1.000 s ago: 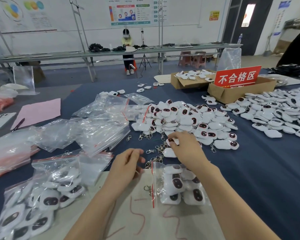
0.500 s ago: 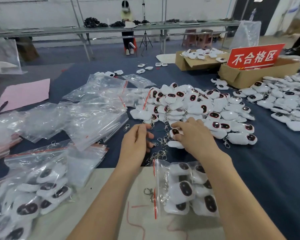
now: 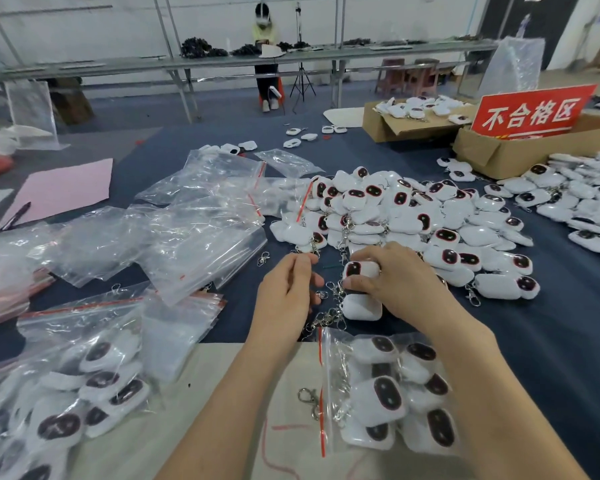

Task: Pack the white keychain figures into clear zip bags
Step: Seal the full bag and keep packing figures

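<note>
A heap of white keychain figures [image 3: 395, 209] with dark red-rimmed faces lies on the blue table. My right hand [image 3: 392, 278] grips one white figure [image 3: 361, 270] at the heap's near edge, above another figure [image 3: 362, 308] and a tangle of metal clasps [image 3: 329, 317]. My left hand [image 3: 288, 289] hovers just left of them, fingers loosely curled, holding nothing I can see. A clear zip bag [image 3: 388, 393] with several figures lies under my right forearm. Empty zip bags [image 3: 194, 233] are piled to the left.
Filled bags [image 3: 77, 386] lie at the near left. More figures [image 3: 582, 202] spread at the right, beside cardboard boxes [image 3: 506, 150] with a red sign [image 3: 530, 114]. A pink sheet [image 3: 63, 188] and pen lie far left. A person sits at a far bench.
My view has dropped and moved closer to the table. My left hand has moved forward, up to the clasps. My right hand stays on the figure at the heap's edge.
</note>
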